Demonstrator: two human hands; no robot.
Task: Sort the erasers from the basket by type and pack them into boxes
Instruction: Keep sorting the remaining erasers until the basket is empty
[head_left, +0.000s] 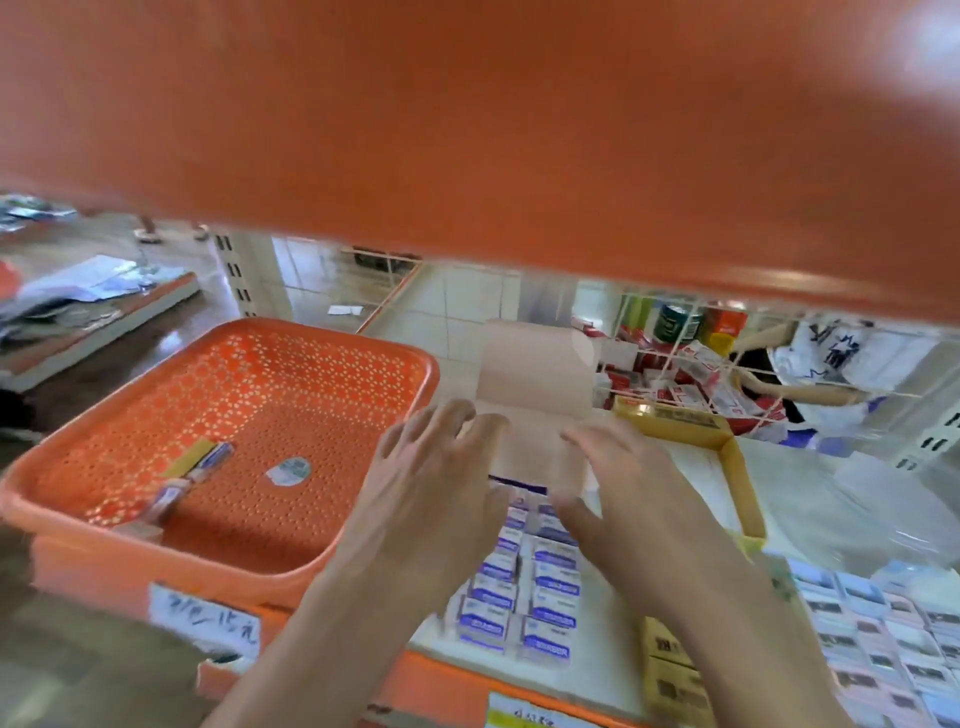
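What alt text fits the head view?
The left hand and right hand, both open, reach over a cardboard box packed with rows of blue-and-white erasers. Beside it on the left sits an orange basket holding only a few loose erasers; an orange shelf blocks the top of the frame.

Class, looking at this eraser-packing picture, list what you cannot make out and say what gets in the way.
Head view:
1. Scene above: blocked by the blurred orange shelf.
2. Far rows of boxed erasers: covered by the left hand and right hand.
3. Items in the orange basket: motion-blurred, type unreadable.
4. Handwritten label: too blurred to read.
5. Packs at right: cut by the frame edge.
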